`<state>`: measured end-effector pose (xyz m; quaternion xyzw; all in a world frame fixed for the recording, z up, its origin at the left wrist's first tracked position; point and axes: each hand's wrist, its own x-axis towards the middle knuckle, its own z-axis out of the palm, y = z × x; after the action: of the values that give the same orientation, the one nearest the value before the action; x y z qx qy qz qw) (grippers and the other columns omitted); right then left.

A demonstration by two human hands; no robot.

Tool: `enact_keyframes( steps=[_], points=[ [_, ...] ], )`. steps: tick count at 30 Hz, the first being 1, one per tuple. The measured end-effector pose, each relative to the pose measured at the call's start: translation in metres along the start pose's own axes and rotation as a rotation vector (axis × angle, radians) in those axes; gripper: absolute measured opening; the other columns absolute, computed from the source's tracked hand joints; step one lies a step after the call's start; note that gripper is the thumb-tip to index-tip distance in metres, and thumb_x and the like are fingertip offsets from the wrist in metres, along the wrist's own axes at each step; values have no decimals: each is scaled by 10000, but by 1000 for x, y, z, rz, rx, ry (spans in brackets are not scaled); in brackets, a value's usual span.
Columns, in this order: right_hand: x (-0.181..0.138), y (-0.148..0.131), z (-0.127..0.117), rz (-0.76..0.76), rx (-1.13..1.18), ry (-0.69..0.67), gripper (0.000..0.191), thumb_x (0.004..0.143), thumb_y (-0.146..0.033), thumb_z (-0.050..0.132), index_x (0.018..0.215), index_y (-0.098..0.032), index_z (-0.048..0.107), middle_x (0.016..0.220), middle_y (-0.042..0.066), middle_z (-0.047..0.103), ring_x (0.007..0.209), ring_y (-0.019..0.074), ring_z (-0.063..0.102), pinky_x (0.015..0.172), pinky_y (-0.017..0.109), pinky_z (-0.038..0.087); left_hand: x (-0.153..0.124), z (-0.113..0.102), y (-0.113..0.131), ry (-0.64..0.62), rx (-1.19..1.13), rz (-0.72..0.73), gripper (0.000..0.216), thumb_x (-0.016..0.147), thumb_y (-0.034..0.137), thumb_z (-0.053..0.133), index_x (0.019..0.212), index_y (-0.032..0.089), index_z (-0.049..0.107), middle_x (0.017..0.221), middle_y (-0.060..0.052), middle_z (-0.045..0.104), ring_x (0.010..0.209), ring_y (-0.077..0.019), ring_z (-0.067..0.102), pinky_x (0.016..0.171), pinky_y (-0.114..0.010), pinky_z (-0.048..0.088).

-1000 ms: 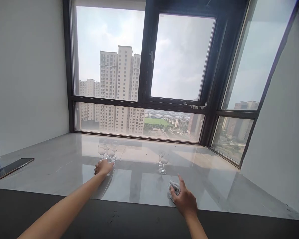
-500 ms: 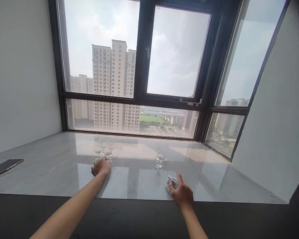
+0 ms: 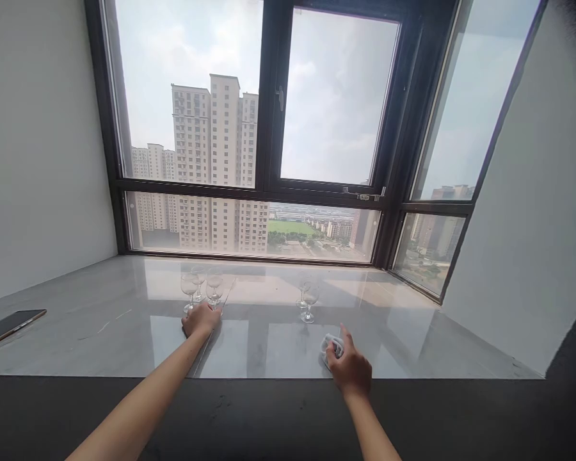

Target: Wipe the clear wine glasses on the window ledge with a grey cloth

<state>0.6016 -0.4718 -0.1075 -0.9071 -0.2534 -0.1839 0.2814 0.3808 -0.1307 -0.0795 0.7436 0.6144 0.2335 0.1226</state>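
Several clear stemmed wine glasses stand in a cluster on the left part of the glossy grey sill. My left hand (image 3: 202, 319) is at their front, its fingers closed at the foot of the front-right wine glass (image 3: 214, 285); the hand hides the base. Beside it on the left stands another wine glass (image 3: 189, 284), apart from my fingers. Further right, my right hand (image 3: 351, 368) grips a crumpled pale cloth (image 3: 332, 347) low over the sill, with the index finger stretched out. Ahead of that hand stand two more wine glasses, the nearer glass (image 3: 310, 294) partly covering the other.
The marble-look sill (image 3: 278, 349) ends at a straight front edge above a dark wall. A phone (image 3: 10, 326) lies at the far left. Dark window frames (image 3: 264, 256) rise behind the glasses, and white walls close both sides.
My left hand has shifted slightly right and away from me, and the front-right glass has moved with it. My right hand keeps the cloth in nearly the same place. The view has shifted a little.
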Motion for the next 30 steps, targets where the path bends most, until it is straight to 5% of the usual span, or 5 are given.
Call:
enact_keyframes(
  steps=[10,30],
  points=[
    [-4,1,3,40,27,69,549,930,-406,402,1441,-210,435,923,74,707,790,231,658,653,292,405,-1,3,7,5,94,71,350,791,404,474,992,181,654,1134,-183,644,1079,-354,558,882,-465,398],
    [-6,-1,-2,83,11,49,589,923,-406,392,1477,-207,376,941,78,704,809,237,658,670,309,422,-14,11,17,65,221,320,346,831,333,432,991,138,668,994,-186,676,1036,-355,579,877,-452,397]
  ],
)
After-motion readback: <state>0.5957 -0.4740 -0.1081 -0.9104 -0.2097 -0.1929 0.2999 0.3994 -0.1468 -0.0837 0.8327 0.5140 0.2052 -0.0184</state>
